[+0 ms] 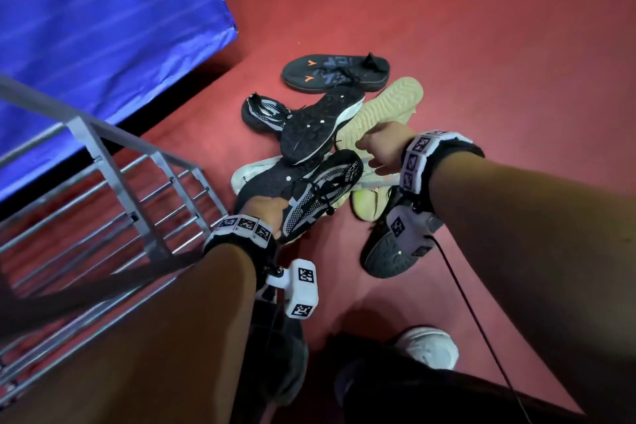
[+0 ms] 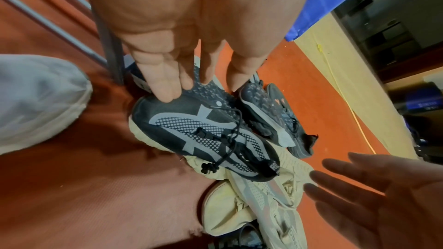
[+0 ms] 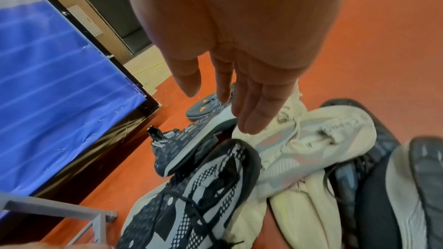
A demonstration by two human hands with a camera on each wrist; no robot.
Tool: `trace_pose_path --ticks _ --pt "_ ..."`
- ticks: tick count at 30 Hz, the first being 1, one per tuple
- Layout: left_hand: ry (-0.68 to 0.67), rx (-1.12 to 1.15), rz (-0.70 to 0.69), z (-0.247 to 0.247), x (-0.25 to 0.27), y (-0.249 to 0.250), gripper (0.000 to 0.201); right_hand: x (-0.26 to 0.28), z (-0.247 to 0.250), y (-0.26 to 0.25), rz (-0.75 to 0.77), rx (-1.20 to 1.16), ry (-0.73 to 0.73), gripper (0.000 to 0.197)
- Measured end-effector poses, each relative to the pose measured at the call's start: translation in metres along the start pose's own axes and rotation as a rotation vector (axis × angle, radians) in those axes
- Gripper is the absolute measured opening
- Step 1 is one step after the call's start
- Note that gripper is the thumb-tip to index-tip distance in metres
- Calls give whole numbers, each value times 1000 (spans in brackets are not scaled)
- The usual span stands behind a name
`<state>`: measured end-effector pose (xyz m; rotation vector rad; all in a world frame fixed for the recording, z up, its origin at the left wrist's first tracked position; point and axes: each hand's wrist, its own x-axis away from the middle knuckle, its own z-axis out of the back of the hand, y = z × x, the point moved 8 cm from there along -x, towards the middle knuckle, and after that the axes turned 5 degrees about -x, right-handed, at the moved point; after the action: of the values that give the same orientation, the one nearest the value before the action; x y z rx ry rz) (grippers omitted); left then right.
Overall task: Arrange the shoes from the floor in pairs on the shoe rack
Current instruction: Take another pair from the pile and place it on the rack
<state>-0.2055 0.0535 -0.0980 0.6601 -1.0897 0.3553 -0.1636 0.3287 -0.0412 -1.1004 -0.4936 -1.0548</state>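
Several shoes lie in a heap on the red floor. On top lies a black shoe with a white mesh pattern (image 1: 320,196) (image 2: 206,135) (image 3: 203,186). My left hand (image 1: 263,208) (image 2: 191,86) touches its toe with straight fingers (image 2: 163,90). My right hand (image 1: 378,148) (image 3: 227,105) (image 2: 359,183) hovers with fingers spread just above a cream shoe (image 1: 382,107) (image 3: 311,149) (image 2: 258,200). A black speckled shoe (image 1: 320,127) (image 3: 191,145) leans on the heap. The grey metal shoe rack (image 1: 103,148) (image 3: 59,209) stands at the left.
A dark shoe with orange marks (image 1: 337,72) (image 3: 206,107) lies at the far side, a grey-soled shoe (image 1: 389,251) under my right wrist. A blue padded panel (image 1: 103,27) rises behind the rack. My own white shoe (image 1: 430,348) and a black cable (image 1: 475,313) are near.
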Motion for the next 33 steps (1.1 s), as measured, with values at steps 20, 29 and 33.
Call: trace_pose_path --ticks 20,29,33 --pt "-158 310 81 -42 -7 -29 28 -17 -35 89 -10 -350 164 64" --pt "-348 324 -79 -83 10 -22 54 -2 57 214 -264 -379 577 53" --pt "-359 351 -93 -88 8 -25 60 2 46 247 -329 -437 556 57"
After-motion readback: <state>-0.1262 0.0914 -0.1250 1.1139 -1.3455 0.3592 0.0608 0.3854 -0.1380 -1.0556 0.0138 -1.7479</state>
